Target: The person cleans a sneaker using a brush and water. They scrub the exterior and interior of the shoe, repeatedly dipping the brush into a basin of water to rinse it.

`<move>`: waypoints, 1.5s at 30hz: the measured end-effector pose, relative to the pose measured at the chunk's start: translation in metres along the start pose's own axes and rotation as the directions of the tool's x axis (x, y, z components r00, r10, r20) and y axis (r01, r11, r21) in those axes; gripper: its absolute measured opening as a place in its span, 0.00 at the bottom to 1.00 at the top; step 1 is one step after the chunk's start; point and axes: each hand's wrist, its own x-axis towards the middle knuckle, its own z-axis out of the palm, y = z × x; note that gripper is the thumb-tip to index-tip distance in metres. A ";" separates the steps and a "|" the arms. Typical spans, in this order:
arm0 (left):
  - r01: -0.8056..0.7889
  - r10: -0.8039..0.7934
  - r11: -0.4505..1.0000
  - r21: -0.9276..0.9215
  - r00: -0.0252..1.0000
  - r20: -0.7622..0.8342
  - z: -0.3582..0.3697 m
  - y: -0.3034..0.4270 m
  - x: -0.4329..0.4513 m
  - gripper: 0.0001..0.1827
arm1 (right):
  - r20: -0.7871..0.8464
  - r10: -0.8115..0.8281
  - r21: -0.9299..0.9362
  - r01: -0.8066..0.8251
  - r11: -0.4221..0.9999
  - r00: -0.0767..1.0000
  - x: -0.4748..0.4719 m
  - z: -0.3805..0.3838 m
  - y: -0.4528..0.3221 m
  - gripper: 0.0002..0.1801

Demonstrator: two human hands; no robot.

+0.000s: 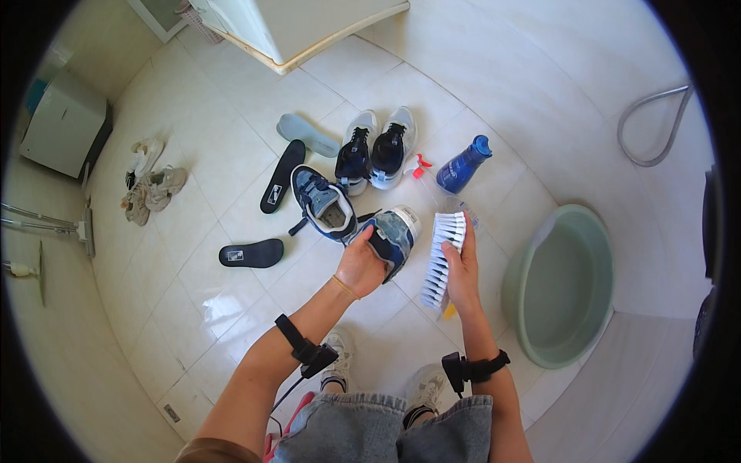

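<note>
My left hand (363, 267) grips a blue camouflage sneaker (389, 236), its white rubber end pointing up and to the right. In my right hand (463, 275) is a scrub brush (443, 260) with white and dark bristles turned towards the shoe; a gap separates the two. The matching blue sneaker (324, 202) rests on the tiles just beyond my left hand. Behind it stands a pair of white and black running shoes (393, 144). Two black insoles (252, 253) and a pair of grey insoles (307, 135) lie on the floor to the left.
At the right sits a green plastic basin (521, 289) holding water. A blue bottle (463, 165) and a clear spray bottle with a red trigger (418, 166) are ahead. More shoes (151, 185) lie at the far left. A white cabinet (289, 29) overhangs the back; a shower hose (654, 156) hangs at right.
</note>
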 end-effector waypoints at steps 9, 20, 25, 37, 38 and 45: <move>0.020 -0.020 1.000 -0.001 0.998 -0.057 0.002 -0.010 0.003 0.31 | 0.096 -0.157 -0.501 0.184 0.845 0.983 -0.009 0.018 -0.014 0.38; -0.010 0.019 0.998 0.067 0.991 -0.135 -0.012 -0.004 -0.012 0.29 | 0.043 -0.133 -0.486 0.137 0.863 0.990 -0.012 0.022 -0.005 0.38; 0.041 0.050 0.962 0.271 0.946 -0.321 0.016 -0.041 -0.014 0.28 | 0.229 -0.081 -0.879 0.242 0.411 0.970 -0.027 0.052 -0.018 0.36; 0.144 -0.124 0.974 0.175 0.985 -0.121 -0.018 -0.053 0.029 0.29 | 0.085 0.208 -0.892 -0.019 0.452 0.974 -0.035 0.037 -0.027 0.42; 0.140 -0.065 0.932 0.335 0.973 -0.223 -0.027 -0.060 0.027 0.28 | 0.035 0.186 -0.892 -0.053 0.449 0.982 -0.026 0.027 -0.018 0.42; 0.014 0.040 0.887 0.462 0.993 -0.107 -0.034 -0.070 0.003 0.26 | 0.115 0.049 -0.864 0.076 0.498 0.992 -0.043 0.027 -0.011 0.42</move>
